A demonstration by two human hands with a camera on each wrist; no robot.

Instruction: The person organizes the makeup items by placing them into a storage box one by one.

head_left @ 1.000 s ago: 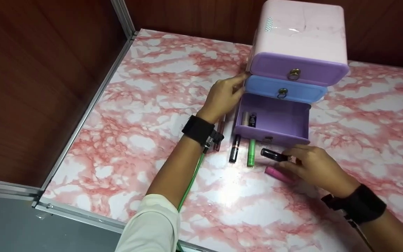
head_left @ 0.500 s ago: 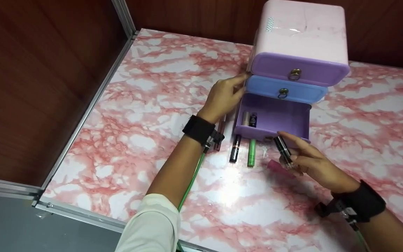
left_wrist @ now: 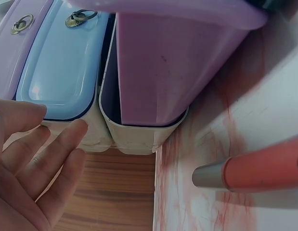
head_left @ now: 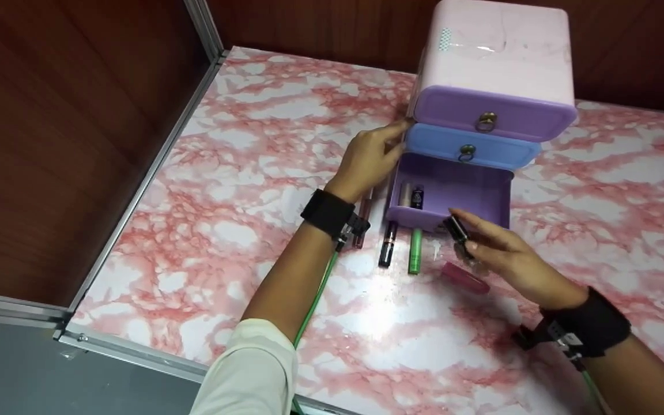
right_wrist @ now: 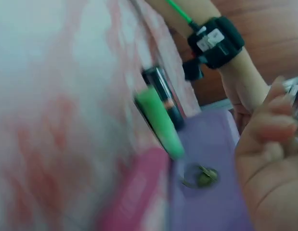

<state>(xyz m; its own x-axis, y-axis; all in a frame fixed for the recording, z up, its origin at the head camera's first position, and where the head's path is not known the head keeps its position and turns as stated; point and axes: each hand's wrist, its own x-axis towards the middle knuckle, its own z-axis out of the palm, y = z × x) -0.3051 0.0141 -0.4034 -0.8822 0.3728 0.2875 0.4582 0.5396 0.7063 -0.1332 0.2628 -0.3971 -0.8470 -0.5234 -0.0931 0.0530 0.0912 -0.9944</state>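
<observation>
In the centre-right of the head view, you have a short black tube pinched between the thumb and fingers of your right hand, tilted, and it shows in front of the pulled-out purple drawer. Your left hand, at upper centre, rests at the side of the drawer cabinet; the left wrist view shows its fingers loosely bent and spread, wrapped round nothing, their tips by the edge of the blue drawer. Inside the purple drawer, at its left end, a grey tube and a dark tube stand side by side. Below the drawer, a pink tube, a green tube and a longer black tube lie apart on the marbled desk, with a reddish-brown tube partly behind your left wrist.
</observation>
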